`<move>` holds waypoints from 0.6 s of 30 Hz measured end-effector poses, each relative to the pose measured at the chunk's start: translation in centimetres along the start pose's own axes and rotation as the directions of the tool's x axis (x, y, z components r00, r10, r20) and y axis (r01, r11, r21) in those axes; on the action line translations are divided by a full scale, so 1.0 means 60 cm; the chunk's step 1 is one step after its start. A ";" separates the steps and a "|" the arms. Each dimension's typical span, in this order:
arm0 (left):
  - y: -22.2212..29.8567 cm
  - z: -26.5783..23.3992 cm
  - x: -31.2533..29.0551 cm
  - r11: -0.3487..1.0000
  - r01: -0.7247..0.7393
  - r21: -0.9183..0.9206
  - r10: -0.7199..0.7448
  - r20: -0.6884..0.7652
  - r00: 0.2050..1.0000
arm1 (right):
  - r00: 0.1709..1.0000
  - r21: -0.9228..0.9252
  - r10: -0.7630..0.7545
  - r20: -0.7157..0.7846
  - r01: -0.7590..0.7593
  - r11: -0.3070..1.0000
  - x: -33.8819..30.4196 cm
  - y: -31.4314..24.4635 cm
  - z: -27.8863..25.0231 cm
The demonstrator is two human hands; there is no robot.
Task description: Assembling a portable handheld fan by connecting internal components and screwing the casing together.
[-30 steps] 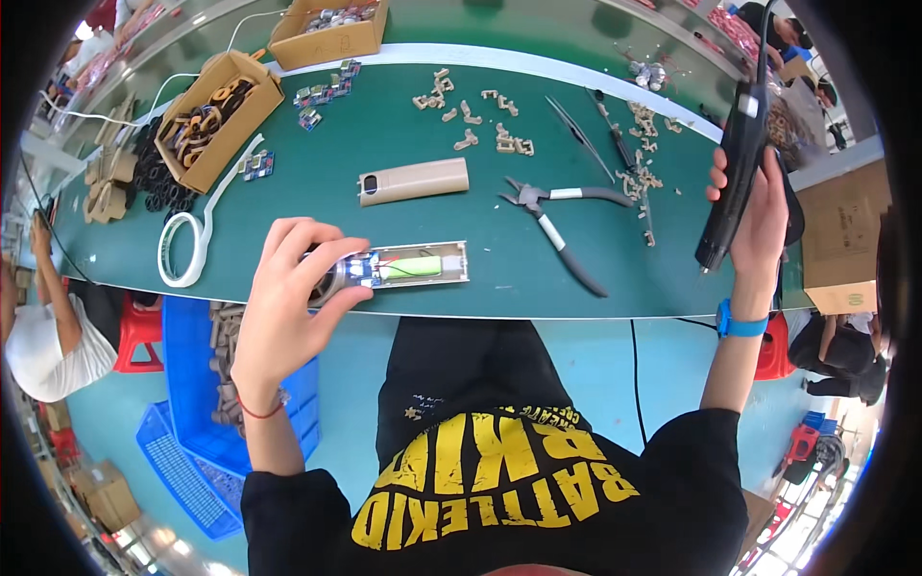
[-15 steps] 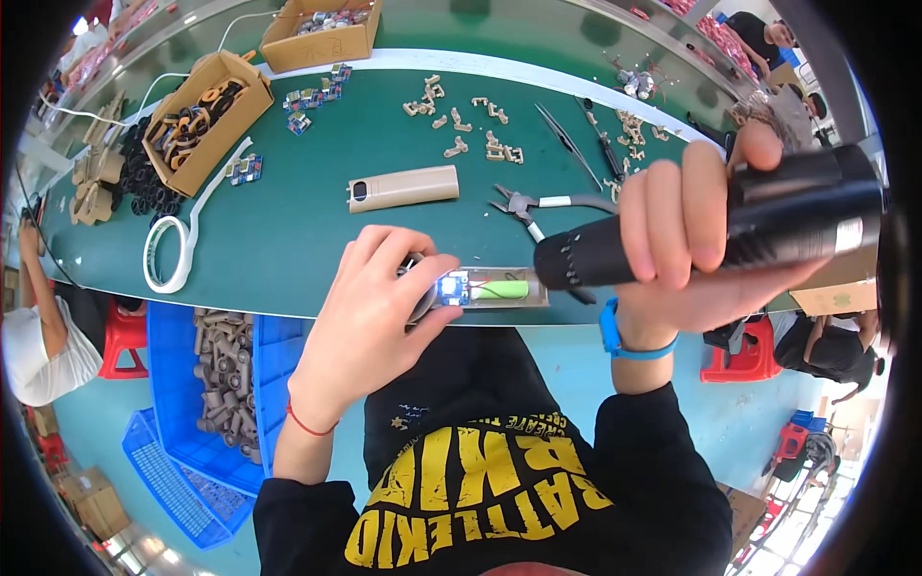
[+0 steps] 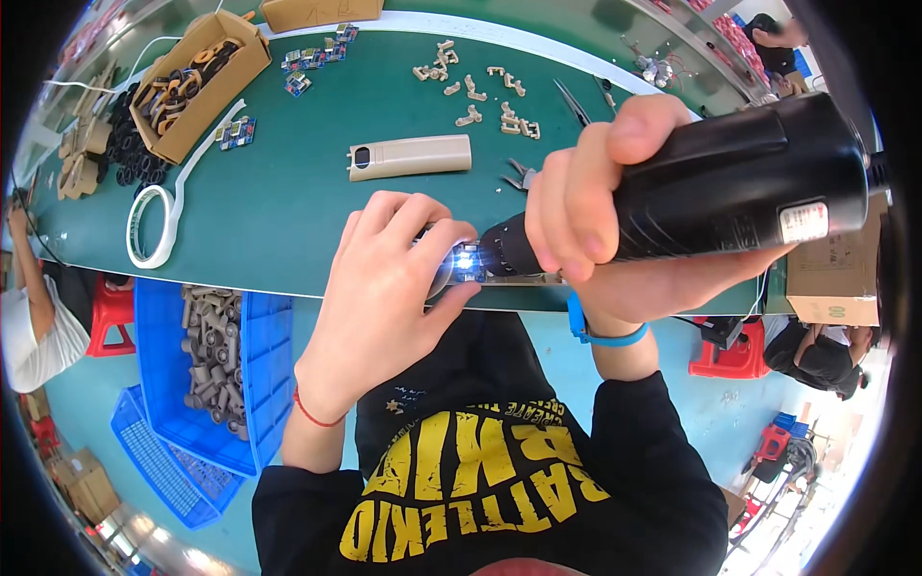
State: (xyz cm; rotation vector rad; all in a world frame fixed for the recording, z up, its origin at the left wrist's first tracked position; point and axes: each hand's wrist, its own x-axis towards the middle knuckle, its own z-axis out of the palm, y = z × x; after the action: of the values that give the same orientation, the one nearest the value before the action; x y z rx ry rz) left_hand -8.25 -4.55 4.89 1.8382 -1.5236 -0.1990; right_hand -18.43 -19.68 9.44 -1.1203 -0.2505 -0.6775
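Head view looks straight down on your two hands at the near edge of the green table. Your right hand has its grip wrapped fully closed around a black electric screwdriver, fingers curled over the top of the barrel, the tool lying nearly level with its nose pointing toward your left. Your left hand is curled down over a small beige housing, fingertips pressing on it; only a thin strip of the housing shows past the hand, right at the table's near edge. You've got the screwdriver's tip meeting the piece where a bright white-blue light glows, just beside your left fingertips; whether the bit is seated you cannot tell, the glare hides it. Farther up the table lies a second beige housing shell, well apart from your hands. Pliers peek out just above your right fingers. Small tan plastic parts are scattered toward the far edge, a white loop of strap lies off to your left, and a cardboard box holds dark parts. Below the table, a blue crate carries grey pieces.
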 end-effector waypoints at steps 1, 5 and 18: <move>-0.001 -0.001 -0.001 1.000 0.003 -0.001 -0.003 0.000 1.000 | 1.000 -0.006 0.020 -0.021 -0.020 1.000 0.000 0.000 0.001; -0.001 0.000 -0.001 1.000 0.001 0.006 -0.001 0.005 1.000 | 0.992 -0.021 0.028 0.121 -0.026 0.999 0.003 0.001 -0.011; -0.005 0.002 -0.002 1.000 -0.007 -0.007 0.006 -0.020 1.000 | 0.994 0.005 0.013 0.112 -0.014 1.000 0.006 0.008 -0.005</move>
State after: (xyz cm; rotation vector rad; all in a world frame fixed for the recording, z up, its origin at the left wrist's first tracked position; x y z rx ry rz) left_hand -8.15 -4.48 4.58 1.8247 -1.5134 -0.1822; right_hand -17.87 -19.95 9.14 -1.1548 -0.3400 -0.6027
